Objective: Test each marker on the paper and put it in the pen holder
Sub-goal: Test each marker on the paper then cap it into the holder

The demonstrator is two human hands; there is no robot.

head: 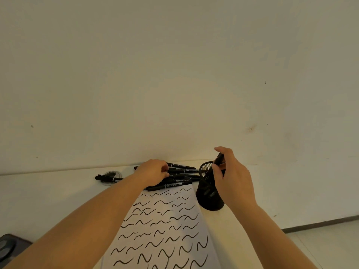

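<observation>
At the far left of the pale table (48, 193), two black markers (105, 178) lie on their own beside a round clear thing I can't make out. Near the left edge sits a dark flat object (9, 247), partly cut off.

Next comes my left hand (153, 171). It rests on the pile of black markers with white writing (182, 176) at the far end of the paper. My fingers curl down around one of them, but I cannot tell if my grip has closed on it yet.

The white sheet of paper covered in black wavy lines (165, 230) runs from the pile toward me. It is almost full of test marks.

To the right of the paper stands the black wire mesh pen holder (208, 193), touching the paper's edge. My right hand (231, 177) is over its rim, and my grip is tight on a black marker (219, 158), tilted with its low end going into the holder.

I think this marker has been tested and I am dropping it in. Next I should let it go so it slides down, then lift one marker from the pile and bring it to a bare spot on the paper.
</observation>
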